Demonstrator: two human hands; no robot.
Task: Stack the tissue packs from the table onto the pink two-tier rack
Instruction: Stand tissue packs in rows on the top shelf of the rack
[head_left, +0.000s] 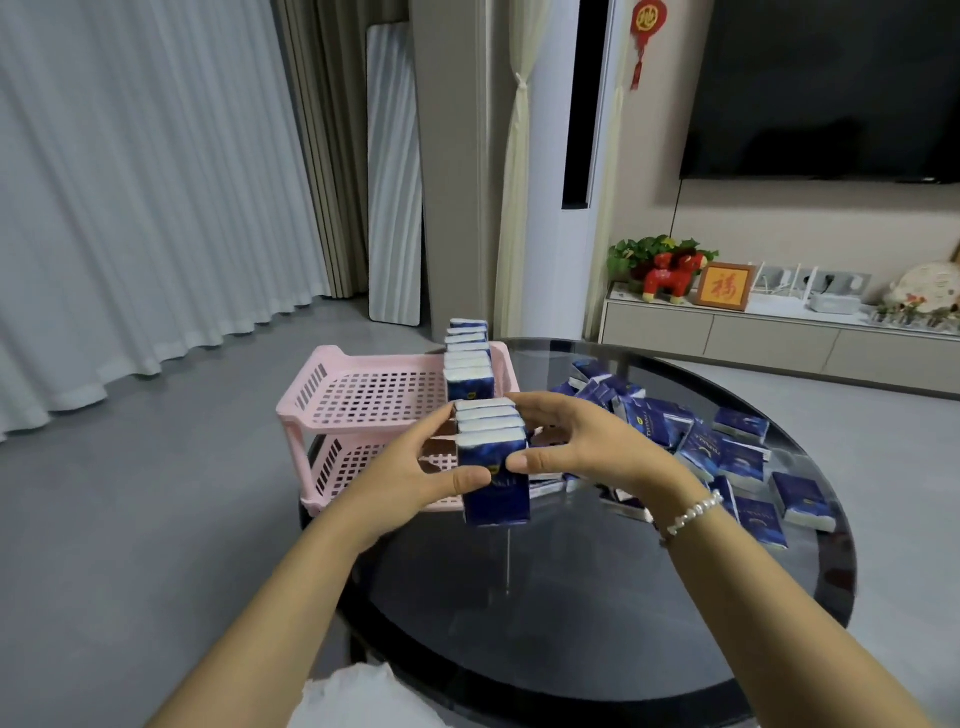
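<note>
A bundle of packs (492, 457) is gripped between the left hand (410, 467) and right hand (582, 441), just before the rack (332, 395); loose packs (727, 452) lie to its right.

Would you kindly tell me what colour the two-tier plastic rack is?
Pale pink; the two-tier plastic rack shows best in the head view.

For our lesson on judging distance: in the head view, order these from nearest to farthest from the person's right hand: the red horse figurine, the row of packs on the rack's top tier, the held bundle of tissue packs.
From the right hand:
1. Held bundle of tissue packs, gripped between both hands.
2. Row of packs on the pink rack, just beyond.
3. Red horse figurine, on the far cabinet.
</note>
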